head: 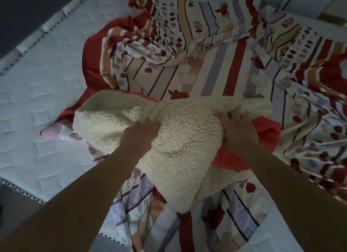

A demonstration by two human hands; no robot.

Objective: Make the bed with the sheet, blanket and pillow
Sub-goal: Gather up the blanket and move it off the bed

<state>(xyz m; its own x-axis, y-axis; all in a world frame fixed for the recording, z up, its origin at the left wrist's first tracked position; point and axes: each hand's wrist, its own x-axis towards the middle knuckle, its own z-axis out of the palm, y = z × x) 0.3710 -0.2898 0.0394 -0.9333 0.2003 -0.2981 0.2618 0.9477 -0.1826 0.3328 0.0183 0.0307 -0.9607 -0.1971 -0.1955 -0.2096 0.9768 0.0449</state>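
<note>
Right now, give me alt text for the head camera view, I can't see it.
A person's left hand and right hand grip a bunched cream fleece blanket, over a crumpled striped sheet on a white quilted mattress.

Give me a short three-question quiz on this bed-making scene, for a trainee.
1. True or false: the cream fleecy blanket is spread flat over the white quilted mattress.
2. What does the blanket lie on? A: the striped, spotted sheet; B: a wooden chair; C: a cardboard box.
3. Fill in: the left hand and the right hand both hold the ____.

Key: 1 false, it is bunched up; 2 A; 3 blanket.
</note>
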